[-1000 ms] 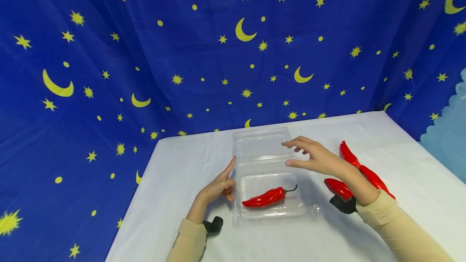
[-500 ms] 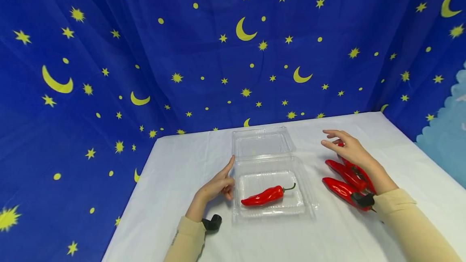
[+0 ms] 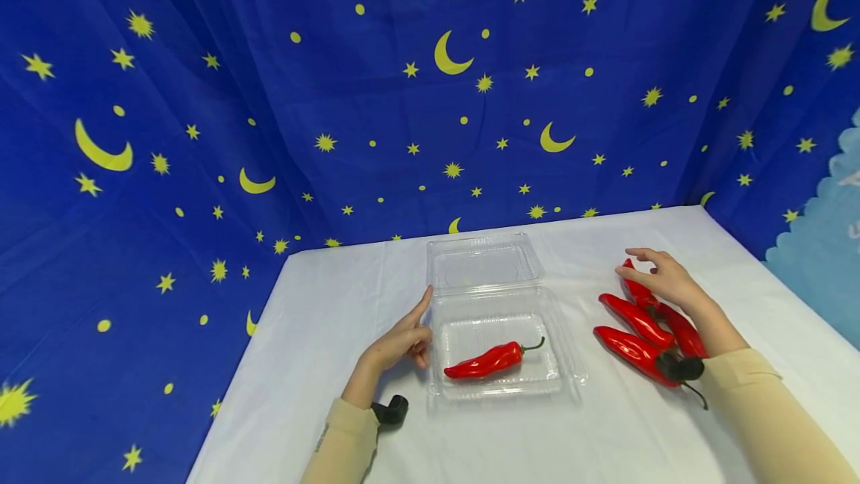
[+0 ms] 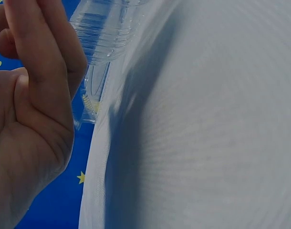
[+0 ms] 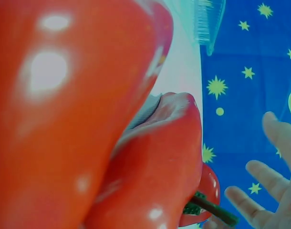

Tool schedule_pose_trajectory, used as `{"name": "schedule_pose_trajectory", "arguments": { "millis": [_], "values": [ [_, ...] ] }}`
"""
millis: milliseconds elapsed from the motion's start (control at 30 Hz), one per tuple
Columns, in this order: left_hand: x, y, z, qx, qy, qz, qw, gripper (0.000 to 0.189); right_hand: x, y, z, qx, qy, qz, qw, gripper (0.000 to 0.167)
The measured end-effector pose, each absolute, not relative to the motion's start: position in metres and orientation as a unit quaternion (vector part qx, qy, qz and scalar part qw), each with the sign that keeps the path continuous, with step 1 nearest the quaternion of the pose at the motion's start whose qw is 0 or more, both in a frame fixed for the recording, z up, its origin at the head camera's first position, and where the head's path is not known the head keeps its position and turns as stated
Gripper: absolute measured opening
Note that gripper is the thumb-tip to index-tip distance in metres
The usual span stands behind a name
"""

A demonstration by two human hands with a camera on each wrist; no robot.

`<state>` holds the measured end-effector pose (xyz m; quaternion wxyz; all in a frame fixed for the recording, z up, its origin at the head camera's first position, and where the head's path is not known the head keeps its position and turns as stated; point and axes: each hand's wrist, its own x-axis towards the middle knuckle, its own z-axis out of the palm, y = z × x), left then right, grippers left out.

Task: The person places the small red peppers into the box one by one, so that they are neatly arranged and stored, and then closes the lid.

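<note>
An open clear plastic clamshell container (image 3: 484,326) lies on the table, its lid (image 3: 485,264) folded back. Inside its base is one red pepper (image 3: 485,362), green stem to the right. My left hand (image 3: 398,343) is at the container's left side, index finger extended along the edge and the other fingers bent. Several red peppers lie in a loose group at the right. My right hand (image 3: 668,286) is over the farthest pepper (image 3: 637,290), thumb and fingers spread apart around it. In the right wrist view, two peppers (image 5: 155,157) loom large, left of my fingers (image 5: 274,181).
A white cloth covers the table (image 3: 349,297). Behind it hangs a blue curtain (image 3: 376,95) with yellow moons and stars. A black wrist mount (image 3: 678,368) overlaps the near pepper (image 3: 631,349); another mount (image 3: 393,411) sits under the left wrist.
My right hand has moved right from above the container to the pepper group, then slightly down over the farthest pepper. My left hand stays at the container's side.
</note>
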<state>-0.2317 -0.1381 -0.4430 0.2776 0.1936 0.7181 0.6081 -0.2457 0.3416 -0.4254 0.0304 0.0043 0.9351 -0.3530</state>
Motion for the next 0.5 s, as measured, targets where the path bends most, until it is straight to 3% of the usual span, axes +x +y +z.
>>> {"name": "schedule_pose_trajectory", "arguments": {
  "millis": [500],
  "values": [
    [-0.245,-0.140,-0.466,0.193,0.720,0.608,0.275,0.090,-0.252,0.351,-0.428,0.046,0.939,-0.305,0.151,0.097]
  ]
}}
